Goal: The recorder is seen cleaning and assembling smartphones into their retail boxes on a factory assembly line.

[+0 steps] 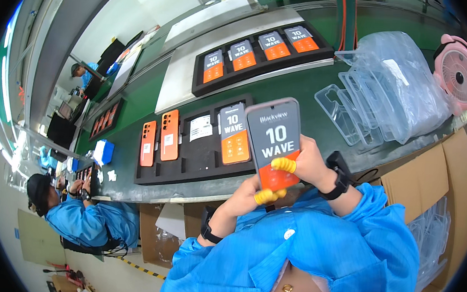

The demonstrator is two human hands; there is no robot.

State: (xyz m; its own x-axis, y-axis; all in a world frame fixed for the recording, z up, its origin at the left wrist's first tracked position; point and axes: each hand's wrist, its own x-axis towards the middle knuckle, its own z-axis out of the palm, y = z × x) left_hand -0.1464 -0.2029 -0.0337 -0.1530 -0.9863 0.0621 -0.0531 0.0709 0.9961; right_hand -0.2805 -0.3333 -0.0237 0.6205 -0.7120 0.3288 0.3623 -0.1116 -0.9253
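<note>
Both my hands are closed around one phone [273,141], held up in front of my chest above the near edge of the green bench [303,96]. My right hand [311,166] grips its lower right side from behind, with a yellow-capped finger curled over the orange band on the screen; my left hand [248,196] pinches the bottom edge, its yellow-capped fingertips pressed together just under the phone. The screen faces me, grey above and orange below. Just beyond the phone lies a black foam tray [200,154] with one phone screen-up, one paper-covered slot and two orange phones [160,137] lying back-up. Farther back sits a second black tray [262,60] holding four phones. To the right are clear plastic cases [351,108], partly in a plastic bag [408,83], and a pink fan [459,70]. On my left another person in blue [82,219] works at the same bench.
</note>
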